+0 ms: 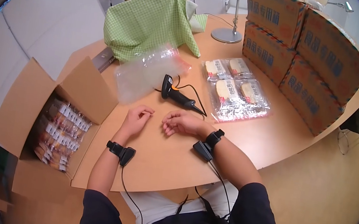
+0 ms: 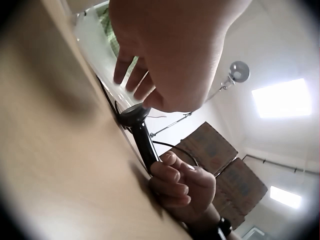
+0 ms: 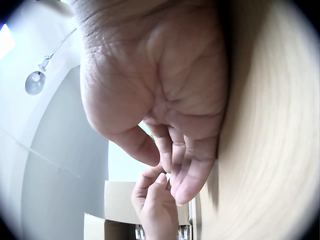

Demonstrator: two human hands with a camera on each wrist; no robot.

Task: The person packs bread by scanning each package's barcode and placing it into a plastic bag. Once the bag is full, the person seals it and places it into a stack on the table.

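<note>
Both hands rest at the table's near middle, a small gap between them, holding nothing. The left hand (image 1: 137, 119) has loosely bent fingers; in the left wrist view the same hand (image 2: 170, 55) hangs with fingers apart. The right hand (image 1: 182, 124) lies on its side, fingers loosely curled, as the right hand (image 3: 160, 90) also shows in the right wrist view. Just beyond them lies a black barcode scanner (image 1: 179, 97) with its cable, touched by neither hand. Right of it, a clear bag (image 1: 237, 93) holds several packaged bread items.
An open carton (image 1: 92, 92) of small packets stands at the left. Empty plastic bags (image 1: 143, 76) and a green checked cloth (image 1: 148, 24) lie beyond the scanner. Stacked cartons (image 1: 267, 51) stand at the right, a lamp base (image 1: 226, 35) at the back.
</note>
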